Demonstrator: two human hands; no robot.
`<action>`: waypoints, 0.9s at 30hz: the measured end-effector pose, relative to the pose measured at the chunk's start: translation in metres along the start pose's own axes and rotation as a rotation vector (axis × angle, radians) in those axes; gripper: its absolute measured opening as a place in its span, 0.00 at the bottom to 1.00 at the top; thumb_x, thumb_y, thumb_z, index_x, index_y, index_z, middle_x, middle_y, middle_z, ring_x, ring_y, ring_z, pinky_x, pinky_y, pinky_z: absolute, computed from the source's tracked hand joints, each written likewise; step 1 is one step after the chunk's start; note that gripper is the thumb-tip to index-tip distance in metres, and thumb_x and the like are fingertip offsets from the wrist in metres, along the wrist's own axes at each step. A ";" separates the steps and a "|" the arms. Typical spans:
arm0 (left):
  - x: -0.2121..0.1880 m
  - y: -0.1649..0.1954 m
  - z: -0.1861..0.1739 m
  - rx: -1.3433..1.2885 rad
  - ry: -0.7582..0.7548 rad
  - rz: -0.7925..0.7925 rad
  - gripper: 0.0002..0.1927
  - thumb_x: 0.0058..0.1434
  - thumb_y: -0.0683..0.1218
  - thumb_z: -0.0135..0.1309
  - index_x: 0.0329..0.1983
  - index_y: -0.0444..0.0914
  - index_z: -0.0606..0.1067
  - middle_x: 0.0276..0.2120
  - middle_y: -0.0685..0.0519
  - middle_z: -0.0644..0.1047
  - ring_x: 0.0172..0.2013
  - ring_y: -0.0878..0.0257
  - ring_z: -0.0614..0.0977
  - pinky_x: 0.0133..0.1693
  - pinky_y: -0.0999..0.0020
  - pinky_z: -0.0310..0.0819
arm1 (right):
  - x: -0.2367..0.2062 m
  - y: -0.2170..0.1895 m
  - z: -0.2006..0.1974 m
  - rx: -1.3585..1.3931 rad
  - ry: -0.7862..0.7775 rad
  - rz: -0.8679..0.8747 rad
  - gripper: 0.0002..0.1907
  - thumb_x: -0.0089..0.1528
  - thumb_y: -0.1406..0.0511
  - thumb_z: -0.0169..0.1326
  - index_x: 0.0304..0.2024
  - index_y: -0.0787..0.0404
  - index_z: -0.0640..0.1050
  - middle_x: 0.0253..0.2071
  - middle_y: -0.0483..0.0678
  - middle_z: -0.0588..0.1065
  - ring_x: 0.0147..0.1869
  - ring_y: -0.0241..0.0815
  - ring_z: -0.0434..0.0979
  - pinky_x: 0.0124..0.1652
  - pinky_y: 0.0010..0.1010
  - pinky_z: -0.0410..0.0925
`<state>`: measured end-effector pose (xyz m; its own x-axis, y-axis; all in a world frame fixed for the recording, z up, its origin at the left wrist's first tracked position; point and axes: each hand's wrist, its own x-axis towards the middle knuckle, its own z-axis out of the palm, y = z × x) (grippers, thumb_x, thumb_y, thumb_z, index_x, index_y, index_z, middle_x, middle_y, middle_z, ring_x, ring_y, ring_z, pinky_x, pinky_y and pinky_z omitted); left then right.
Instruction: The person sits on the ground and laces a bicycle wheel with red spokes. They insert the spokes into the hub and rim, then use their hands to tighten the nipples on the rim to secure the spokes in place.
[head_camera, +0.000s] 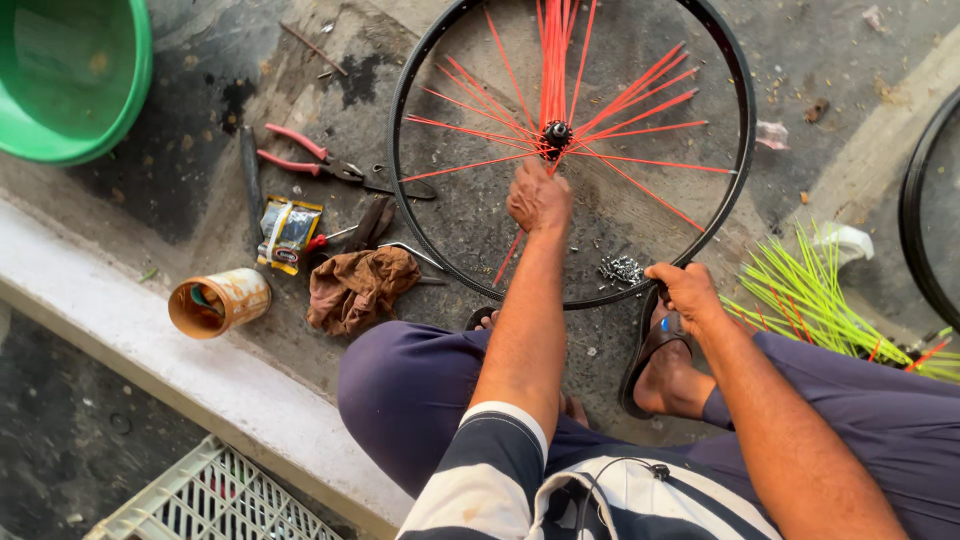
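- The person is sitting on the ground with knees (420, 390) spread, sandalled foot (665, 365) resting just under the rim's near edge at about 5 o'clock of the wheel.
- The right hand (690, 292) is gripping the black rim (740, 150) at its 5 o'clock point, fingers wrapped around it, steadying the wheel flat on the ground.
- Just beside that hand, inside the rim, a small heap of nipples (622, 268) is lying within reach.
- The left hand (538, 198) is reaching to the middle of the wheel, fingers curled and pinching what looks like a red spoke (640, 160) just below the hub (556, 133); the exact grip is hidden by the back of the hand.
- Judging by the loose red spokes fanning from the hub and not yet seated in the rim, the lacing step is under way: spokes are being sorted at the hub.
- The next move is probably calling for one spoke to be swung out to its rim hole and fixed with a nipple, while the rim is held from turning.
- At 9 o'clock of the wheel, a brown rag (355, 288), a packet (288, 232), red-handled pliers (320, 162) and a rusty tin (218, 302) are lying near.
- At 3 o'clock, green spokes (810, 300) are lying bundled; far at 10 o'clock, a green basin (75, 75) is standing.
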<state>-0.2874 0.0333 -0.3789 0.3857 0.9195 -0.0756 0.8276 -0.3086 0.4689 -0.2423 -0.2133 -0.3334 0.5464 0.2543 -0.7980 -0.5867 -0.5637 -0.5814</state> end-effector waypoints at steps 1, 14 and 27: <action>-0.001 0.000 -0.001 -0.028 -0.009 -0.009 0.15 0.55 0.49 0.60 0.41 0.37 0.74 0.37 0.42 0.79 0.39 0.43 0.81 0.40 0.48 0.74 | -0.001 0.000 -0.003 0.010 -0.006 -0.014 0.14 0.56 0.62 0.62 0.20 0.59 0.74 0.16 0.39 0.65 0.17 0.31 0.60 0.18 0.28 0.51; -0.006 -0.002 -0.017 -0.497 -0.458 -0.237 0.13 0.63 0.50 0.59 0.44 0.38 0.73 0.37 0.44 0.81 0.37 0.47 0.82 0.40 0.51 0.77 | -0.028 -0.033 -0.008 -0.031 -0.043 -0.034 0.15 0.56 0.61 0.62 0.19 0.58 0.73 0.17 0.40 0.65 0.17 0.32 0.59 0.18 0.29 0.52; -0.070 -0.018 -0.039 -1.124 -0.470 -0.650 0.11 0.66 0.39 0.55 0.51 0.34 0.71 0.36 0.46 0.82 0.32 0.55 0.83 0.31 0.60 0.76 | -0.059 -0.054 -0.004 -0.021 -0.112 -0.090 0.17 0.54 0.59 0.64 0.18 0.57 0.72 0.18 0.39 0.64 0.17 0.32 0.57 0.19 0.29 0.51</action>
<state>-0.3449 -0.0160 -0.3480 0.3467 0.5840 -0.7340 0.2257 0.7076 0.6696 -0.2405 -0.2012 -0.2543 0.5257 0.3901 -0.7560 -0.5250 -0.5505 -0.6491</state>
